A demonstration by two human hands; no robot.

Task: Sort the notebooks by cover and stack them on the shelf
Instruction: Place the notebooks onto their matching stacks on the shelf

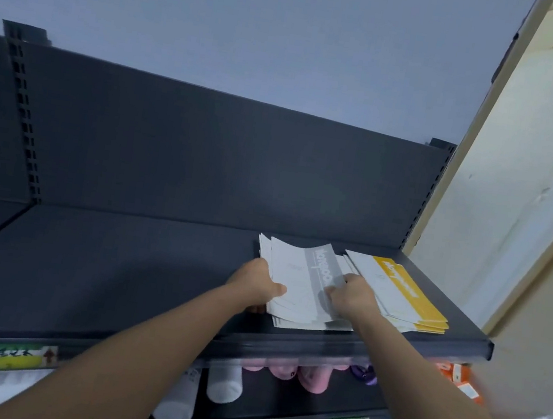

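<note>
Two bare forearms extended into view, sleeveless as far as the frame edge. The left hand (254, 286) and right hand (355, 296) carried no gloves, rings or wristwear.

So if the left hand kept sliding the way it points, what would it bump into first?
The left hand already touches the grey-striped notebook stack; pushing on rightward, that stack would probably meet the yellow-striped stack beside it.

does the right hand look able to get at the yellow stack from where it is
Probably yes. The right hand rests on the grey-striped stack, directly beside the yellow stack, whose top cover lies bare with nothing on it, so a short sideways move should get there.
</note>
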